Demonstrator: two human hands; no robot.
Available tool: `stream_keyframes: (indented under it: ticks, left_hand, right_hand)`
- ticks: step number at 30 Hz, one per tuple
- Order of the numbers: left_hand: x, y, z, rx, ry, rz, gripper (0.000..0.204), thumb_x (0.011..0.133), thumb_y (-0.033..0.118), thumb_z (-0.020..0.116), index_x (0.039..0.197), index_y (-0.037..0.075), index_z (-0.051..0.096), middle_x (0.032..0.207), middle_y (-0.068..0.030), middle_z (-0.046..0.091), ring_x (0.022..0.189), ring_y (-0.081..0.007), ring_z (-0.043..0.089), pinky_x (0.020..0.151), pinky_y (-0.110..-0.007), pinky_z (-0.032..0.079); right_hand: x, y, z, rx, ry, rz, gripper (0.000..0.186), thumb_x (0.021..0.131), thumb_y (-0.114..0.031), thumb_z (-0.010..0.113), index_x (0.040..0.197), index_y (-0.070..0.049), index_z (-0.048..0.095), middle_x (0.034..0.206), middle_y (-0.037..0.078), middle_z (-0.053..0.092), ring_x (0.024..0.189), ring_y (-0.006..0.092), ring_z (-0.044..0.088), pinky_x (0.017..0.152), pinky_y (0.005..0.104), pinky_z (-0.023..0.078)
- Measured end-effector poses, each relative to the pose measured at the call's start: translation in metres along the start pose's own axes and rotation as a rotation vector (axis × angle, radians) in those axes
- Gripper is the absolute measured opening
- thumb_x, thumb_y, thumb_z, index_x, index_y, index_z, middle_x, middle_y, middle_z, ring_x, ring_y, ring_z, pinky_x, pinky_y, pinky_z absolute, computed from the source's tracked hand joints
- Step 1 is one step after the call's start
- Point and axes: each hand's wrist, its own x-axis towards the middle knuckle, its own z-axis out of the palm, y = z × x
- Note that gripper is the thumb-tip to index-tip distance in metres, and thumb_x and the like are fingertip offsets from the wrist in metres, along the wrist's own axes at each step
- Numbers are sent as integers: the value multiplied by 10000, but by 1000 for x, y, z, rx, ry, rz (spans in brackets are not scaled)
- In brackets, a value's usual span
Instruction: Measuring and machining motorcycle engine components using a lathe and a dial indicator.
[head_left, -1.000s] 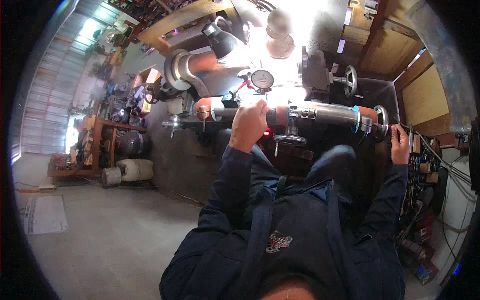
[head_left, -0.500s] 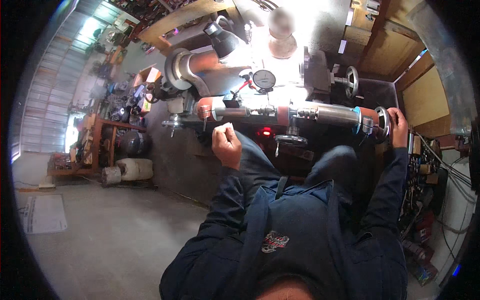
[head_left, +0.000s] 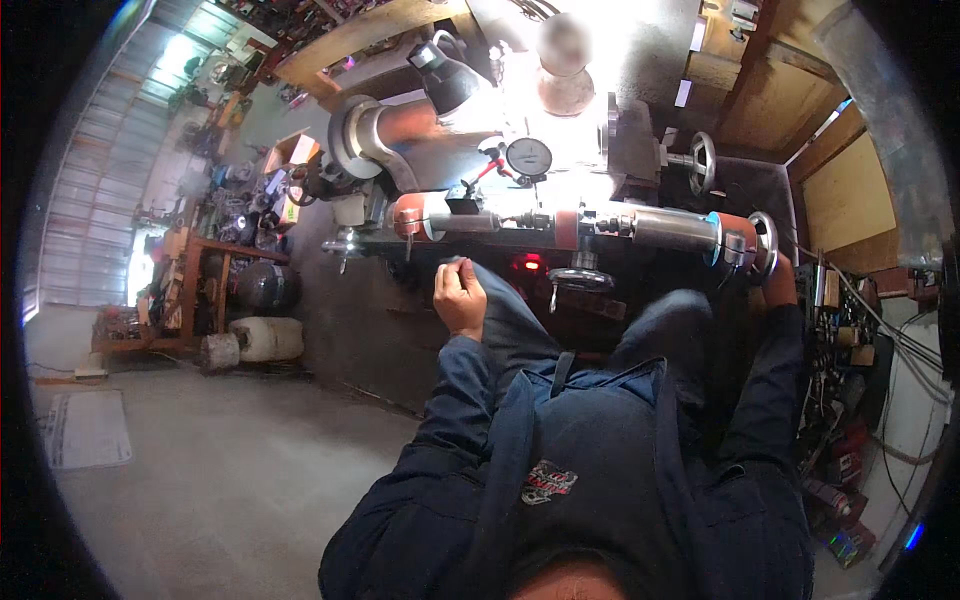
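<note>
My left hand [head_left: 460, 300] is raised in front of the machine's left end, fingers curled and pinched together; whether anything is in them I cannot make out. My right hand [head_left: 780, 284] is at the lower right rim of a chrome handwheel [head_left: 767, 240], its fingers mostly hidden by the wheel. The wheel sits at the right end of an orange machine head [head_left: 738, 236]. To its left runs a shiny metal cylinder [head_left: 675, 228]. A round dial gauge [head_left: 528, 158] on a red-handled arm stands above the row of shafts. Below hangs a smaller handwheel [head_left: 582, 279] with a crank.
Behind are a black lamp [head_left: 445, 82], a grinding wheel housing [head_left: 355, 138] and another handwheel [head_left: 703, 164]. Left of me stands a wooden bench [head_left: 190, 280] with a white tank [head_left: 265, 340] beside it. Cables [head_left: 900, 350] and tools crowd the right side.
My right hand has moved down along the handwheel's rim, from its upper right to its lower right. My left hand has shifted slightly right and turned, its fingers still pinched.
</note>
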Motion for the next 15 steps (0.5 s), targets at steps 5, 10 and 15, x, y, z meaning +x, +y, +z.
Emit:
stream_keyframes:
  ticks: [5,10,15]
  left_hand:
    - [0,0,-1,-6,3,-5,210,924,197,601,871,-5,618,789,-149,600,722,-364,608,630,-403,479]
    - [0,1,0,-8,1,-10,210,924,195,602,868,-8,615,787,-151,599,723,-366,607,631,-403,479]
    - [0,4,-2,-18,-1,1,200,918,185,605,865,-8,613,790,-153,596,727,-370,603,636,-406,479]
  right_hand:
    - [-29,-6,-7,-133,43,21,228,945,-132,551,1106,1,642,795,35,607,687,107,543,622,276,443]
    - [-56,-55,-21,116,34,115,178,950,-138,566,1037,1,636,776,0,575,679,92,509,632,260,416]
    - [-46,-80,-25,3,67,-197,163,963,-160,559,952,-8,616,810,-18,567,774,69,490,704,235,393]
